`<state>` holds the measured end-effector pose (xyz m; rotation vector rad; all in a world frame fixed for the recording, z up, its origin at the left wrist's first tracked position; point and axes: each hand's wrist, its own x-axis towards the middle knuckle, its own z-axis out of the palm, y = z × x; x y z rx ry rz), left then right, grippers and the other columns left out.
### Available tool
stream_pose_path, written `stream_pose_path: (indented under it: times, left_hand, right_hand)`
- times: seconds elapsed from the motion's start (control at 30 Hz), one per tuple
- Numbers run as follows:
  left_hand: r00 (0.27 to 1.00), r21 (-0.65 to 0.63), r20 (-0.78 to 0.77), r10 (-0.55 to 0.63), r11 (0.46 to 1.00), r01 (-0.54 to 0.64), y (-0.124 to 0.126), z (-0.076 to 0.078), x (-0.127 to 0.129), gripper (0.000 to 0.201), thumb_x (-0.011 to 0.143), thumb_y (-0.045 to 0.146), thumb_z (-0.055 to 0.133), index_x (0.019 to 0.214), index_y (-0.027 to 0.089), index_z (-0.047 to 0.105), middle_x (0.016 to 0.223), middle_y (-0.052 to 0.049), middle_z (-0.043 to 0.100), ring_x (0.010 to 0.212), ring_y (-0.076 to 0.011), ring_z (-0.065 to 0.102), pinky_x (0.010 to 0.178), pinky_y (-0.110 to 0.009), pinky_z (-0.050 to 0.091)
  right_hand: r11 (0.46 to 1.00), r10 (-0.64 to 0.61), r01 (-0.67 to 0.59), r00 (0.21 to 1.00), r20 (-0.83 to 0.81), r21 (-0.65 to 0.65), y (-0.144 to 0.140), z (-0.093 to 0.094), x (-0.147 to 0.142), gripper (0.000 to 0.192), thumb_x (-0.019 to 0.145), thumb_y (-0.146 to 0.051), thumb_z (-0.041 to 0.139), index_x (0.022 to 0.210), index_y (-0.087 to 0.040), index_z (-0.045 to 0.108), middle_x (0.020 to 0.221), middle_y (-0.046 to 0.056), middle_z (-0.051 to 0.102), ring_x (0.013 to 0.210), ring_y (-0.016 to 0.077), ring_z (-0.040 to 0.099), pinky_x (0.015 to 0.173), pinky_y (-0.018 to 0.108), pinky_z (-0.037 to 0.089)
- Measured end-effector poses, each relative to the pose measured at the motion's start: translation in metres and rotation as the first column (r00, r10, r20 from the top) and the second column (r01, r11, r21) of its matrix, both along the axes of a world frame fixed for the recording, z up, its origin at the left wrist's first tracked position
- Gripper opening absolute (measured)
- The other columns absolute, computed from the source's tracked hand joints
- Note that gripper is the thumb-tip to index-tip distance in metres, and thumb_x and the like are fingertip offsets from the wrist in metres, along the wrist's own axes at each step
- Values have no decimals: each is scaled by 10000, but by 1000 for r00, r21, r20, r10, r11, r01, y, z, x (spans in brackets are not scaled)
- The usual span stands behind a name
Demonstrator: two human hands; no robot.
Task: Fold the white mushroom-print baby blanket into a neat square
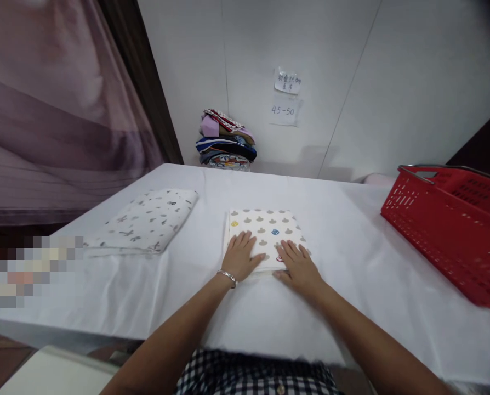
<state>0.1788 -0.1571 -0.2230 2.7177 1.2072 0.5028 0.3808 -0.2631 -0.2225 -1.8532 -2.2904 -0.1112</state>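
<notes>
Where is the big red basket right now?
In the head view, the red plastic basket sits at the right edge of the white-covered table, to the right of the folded cloth with grey shapes under both hands.

Our left hand and right hand lie flat, side by side, on the near edge of the folded cream mushroom-print cloth at the middle of the white-covered table; left of it lies a folded white grey-patterned cloth, right the red plastic basket, behind a stack of folded multicoloured fabrics.

head camera looks forward and down, close over the table.
</notes>
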Motion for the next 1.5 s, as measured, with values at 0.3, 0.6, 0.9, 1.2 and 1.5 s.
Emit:
stream_pose_path:
  times: [0.3,0.6,0.9,1.2,1.5]
  left_hand:
    - [912,-119,245,330,943,-309,31,5,-15,508,815,422,505,1228,129,475,1336,-177,457,1232,-308,413,977,-498,362]
    - [609,-575,484,628,753,-320,47,-11,-49,283,781,424,511,896,182,603,828,-46,658,674,-147,596,609,-273,478]
    - [626,-852,408,664,524,-1,31,1,-59,183,756,343,564,702,168,559,458,57,463,394,-79,422,375,-196,332]
    - [617,-870,417,667,489,59,31,-1,-59,149,787,246,537,656,174,528,431,64,458,362,-82,433,378,-206,368]
    - [568,-854,448,690,518,44,29,2,-57,77,780,222,557,739,164,526,552,54,519,384,-64,450,376,-191,395]
  right_hand:
    - [1000,0,0,1000,-4,-30,0,4,-2,705,862,-594,359,1431,-194,246,1483,100,232,1370,279,169,1077,513,189]
    - [986,-8,-14,992,-127,-167,2,21,2,645,853,-597,385,1390,-242,338,1470,90,272,1366,284,188,1068,523,206]
    - [996,67,-87,898,-435,-27,53,45,-81,255,881,-380,462,991,-220,627,1021,50,634,984,171,557,832,294,444]
    - [935,-265,227,958,-110,-273,109,44,-128,387,845,-520,418,826,-186,611,827,74,656,777,204,586,614,276,380]
    - [938,-255,137,894,-368,-318,116,45,-122,177,781,-257,456,668,-181,568,647,6,614,588,119,516,528,214,325]
